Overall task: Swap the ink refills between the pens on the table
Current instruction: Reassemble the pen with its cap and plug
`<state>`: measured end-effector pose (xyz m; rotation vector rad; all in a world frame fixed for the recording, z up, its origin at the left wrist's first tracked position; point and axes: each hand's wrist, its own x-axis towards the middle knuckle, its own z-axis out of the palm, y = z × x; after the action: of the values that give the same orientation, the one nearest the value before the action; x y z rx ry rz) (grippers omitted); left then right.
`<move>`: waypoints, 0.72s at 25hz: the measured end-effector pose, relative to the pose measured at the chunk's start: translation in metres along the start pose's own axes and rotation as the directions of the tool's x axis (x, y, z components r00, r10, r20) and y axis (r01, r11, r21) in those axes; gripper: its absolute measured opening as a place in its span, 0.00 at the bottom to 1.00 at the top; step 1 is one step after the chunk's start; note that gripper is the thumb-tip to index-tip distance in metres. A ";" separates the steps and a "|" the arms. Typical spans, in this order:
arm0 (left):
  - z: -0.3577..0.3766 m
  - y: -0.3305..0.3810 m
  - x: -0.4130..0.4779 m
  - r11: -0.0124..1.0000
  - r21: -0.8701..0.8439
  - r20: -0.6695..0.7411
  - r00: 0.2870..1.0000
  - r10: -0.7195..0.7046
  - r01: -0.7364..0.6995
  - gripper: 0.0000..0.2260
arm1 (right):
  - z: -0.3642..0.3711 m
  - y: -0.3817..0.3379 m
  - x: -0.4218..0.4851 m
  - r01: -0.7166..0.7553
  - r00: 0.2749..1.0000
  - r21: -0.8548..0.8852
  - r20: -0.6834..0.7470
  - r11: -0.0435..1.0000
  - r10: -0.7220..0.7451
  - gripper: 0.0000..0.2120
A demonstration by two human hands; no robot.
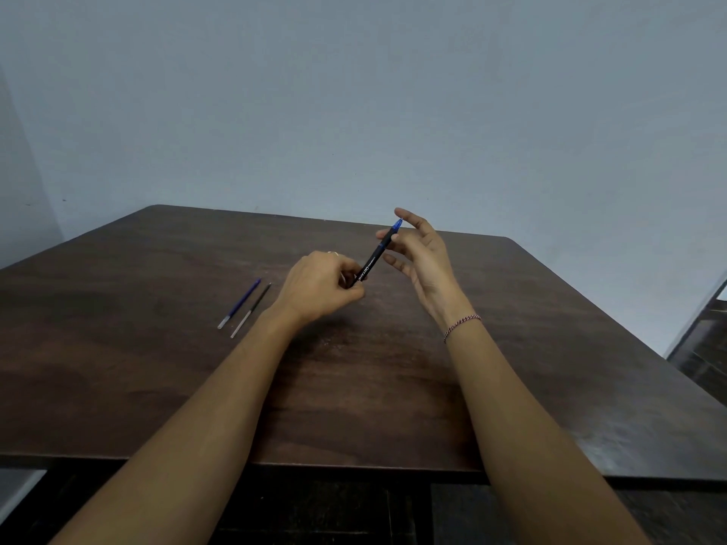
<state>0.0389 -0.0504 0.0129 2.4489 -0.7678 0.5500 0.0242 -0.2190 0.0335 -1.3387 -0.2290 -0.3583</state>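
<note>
Here, the left hand (318, 287) holds the pen (375, 255) by its lower end, fingers curled round the black barrel, above the table (354, 387). The pen slants up and away from that fist toward the right hand (423, 253), and its blue tip ends just beside the right fingertips (401, 212). The right hand is spread and relaxed, palm turned toward the pen, fingers nearly straight and apart. One finger lies against or just behind the blue part of the barrel; whether it touches cannot be told. White lettering runs along the barrel between the two hands.

Two refills lie flat on the table to the left of the left hand, near its wrist but apart from it. The blue refill (240, 302) is the farther from the hand, and the black refill (251, 308) lies just beside it on the hand's side, the two almost parallel.

A ring (333, 252) shows on the left hand, and a bracelet (462, 326) circles the right wrist.
</note>
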 end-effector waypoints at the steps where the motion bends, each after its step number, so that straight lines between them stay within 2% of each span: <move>1: 0.000 0.000 0.000 1.000 0.001 -0.006 1.000 0.003 -0.003 0.11 | 0.000 0.000 0.000 0.012 1.000 -0.016 -0.001 1.000 -0.012 0.15; 9: 0.001 0.000 0.002 1.000 0.005 -0.002 1.000 0.024 -0.024 0.11 | -0.001 0.002 0.001 0.038 0.995 -0.103 -0.085 0.994 -0.047 0.20; 11: 0.001 -0.001 0.002 1.000 -0.006 0.015 1.000 0.028 -0.028 0.11 | -0.001 0.003 0.002 0.037 0.996 -0.116 -0.081 0.993 -0.046 0.18; 15: 0.001 -0.002 0.002 1.000 -0.007 0.008 1.000 0.015 -0.015 0.09 | -0.003 0.003 0.002 0.003 0.998 -0.049 -0.062 0.999 -0.006 0.08; 18: 0.001 -0.002 0.002 1.000 -0.008 -0.012 1.000 0.022 -0.022 0.09 | -0.003 0.003 0.003 -0.010 0.998 -0.051 -0.059 0.999 0.007 0.08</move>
<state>0.0416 -0.0506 0.0123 2.4306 -0.7913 0.5680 0.0276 -0.2221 0.0311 -1.3774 -0.1663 -0.3982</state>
